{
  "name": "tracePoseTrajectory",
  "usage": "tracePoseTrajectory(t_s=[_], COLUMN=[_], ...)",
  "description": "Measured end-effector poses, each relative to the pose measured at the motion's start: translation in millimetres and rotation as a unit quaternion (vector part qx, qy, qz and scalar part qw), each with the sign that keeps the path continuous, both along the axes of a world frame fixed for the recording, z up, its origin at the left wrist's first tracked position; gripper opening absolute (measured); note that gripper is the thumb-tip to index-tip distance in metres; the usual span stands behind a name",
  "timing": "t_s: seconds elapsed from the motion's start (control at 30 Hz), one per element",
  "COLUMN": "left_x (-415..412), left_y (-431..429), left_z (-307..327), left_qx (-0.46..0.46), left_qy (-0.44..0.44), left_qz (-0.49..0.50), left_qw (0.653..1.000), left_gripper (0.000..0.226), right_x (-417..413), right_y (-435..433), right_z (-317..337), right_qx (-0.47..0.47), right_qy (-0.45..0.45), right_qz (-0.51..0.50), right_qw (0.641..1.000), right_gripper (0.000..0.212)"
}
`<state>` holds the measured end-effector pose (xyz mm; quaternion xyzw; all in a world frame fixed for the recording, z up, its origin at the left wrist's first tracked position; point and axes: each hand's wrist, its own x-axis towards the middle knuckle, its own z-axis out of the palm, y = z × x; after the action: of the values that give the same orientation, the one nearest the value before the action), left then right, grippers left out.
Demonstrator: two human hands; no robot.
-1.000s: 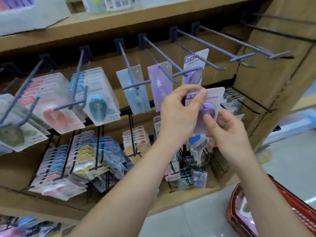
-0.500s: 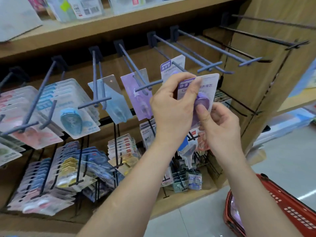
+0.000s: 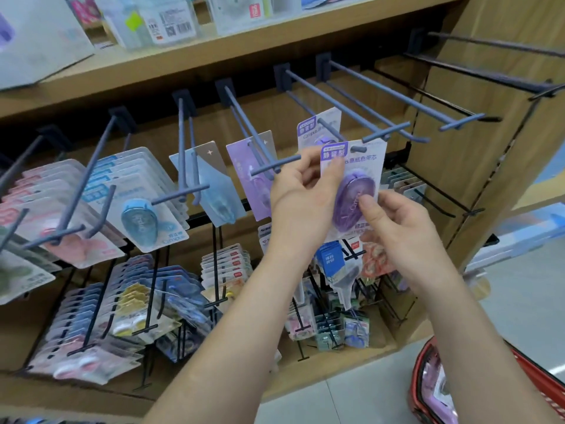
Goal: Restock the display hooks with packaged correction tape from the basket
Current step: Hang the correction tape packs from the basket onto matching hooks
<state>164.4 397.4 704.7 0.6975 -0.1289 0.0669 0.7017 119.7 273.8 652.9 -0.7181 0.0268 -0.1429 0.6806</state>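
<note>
A purple correction tape pack point(image 3: 356, 191) is held up in front of the upper row of blue display hooks. My left hand point(image 3: 301, 194) pinches its top left corner. My right hand point(image 3: 394, 218) holds its lower right side, thumb on the purple blister. The pack's hanging hole is at the tip of a blue hook point(image 3: 360, 148). Behind it, one matching purple pack point(image 3: 318, 127) hangs on that same hook. The red basket point(image 3: 428, 384) sits on the floor at the lower right, with purple packs inside.
Left of my hands hang a lilac pack point(image 3: 247, 175), a blue pack point(image 3: 214, 185) and fuller hooks of blue and pink packs point(image 3: 140, 209). To the right, bare hooks point(image 3: 428, 111) jut out. A lower rack point(image 3: 214, 286) holds more goods. A wooden side panel point(image 3: 477, 148) stands at right.
Both hands have carried the purple pack up and forward until its hole reaches the hook's tip. The view has shifted left and closer to the rack.
</note>
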Motion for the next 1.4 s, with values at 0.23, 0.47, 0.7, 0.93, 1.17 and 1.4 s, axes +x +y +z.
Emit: tracePoseTrajectory(t_s=[0.23,0.47,0.7,0.93,1.17,1.4], left_x=[7.5,-6.4,-34.5,-67.0,-113.1,-154.9], left_y=[12.3,35.3,73.2,91.7,35.1,-84.0], left_z=[-12.3,-25.7,-47.9,-106.0,-183.2,-268.9], left_qx=[0.125,0.237,0.259,0.313,0.305,0.364], left_qy=[0.013,-0.031,-0.053,-0.126,0.038,0.067], left_qz=[0.073,0.090,-0.004,-0.138,-0.281,-0.378], left_qw=[0.989,0.967,0.964,0.931,0.909,0.849], left_gripper=[0.015,0.031,0.020,0.019,0.022,0.029], right_x=[21.4,68.8,14.4,-137.1,-279.3,-370.9], right_y=[4.5,10.6,-8.6,-31.0,-55.9,-107.8], right_z=[6.7,4.2,-14.2,-59.3,-131.5,-207.1], right_qx=[-0.056,-0.115,-0.191,-0.313,-0.260,-0.101], right_qy=[-0.005,0.027,0.113,0.237,0.394,0.446], right_qz=[-0.120,-0.147,-0.117,-0.136,-0.271,-0.414], right_qw=[0.991,0.982,0.968,0.910,0.839,0.787], right_gripper=[0.034,0.038,0.027,0.018,0.013,0.019])
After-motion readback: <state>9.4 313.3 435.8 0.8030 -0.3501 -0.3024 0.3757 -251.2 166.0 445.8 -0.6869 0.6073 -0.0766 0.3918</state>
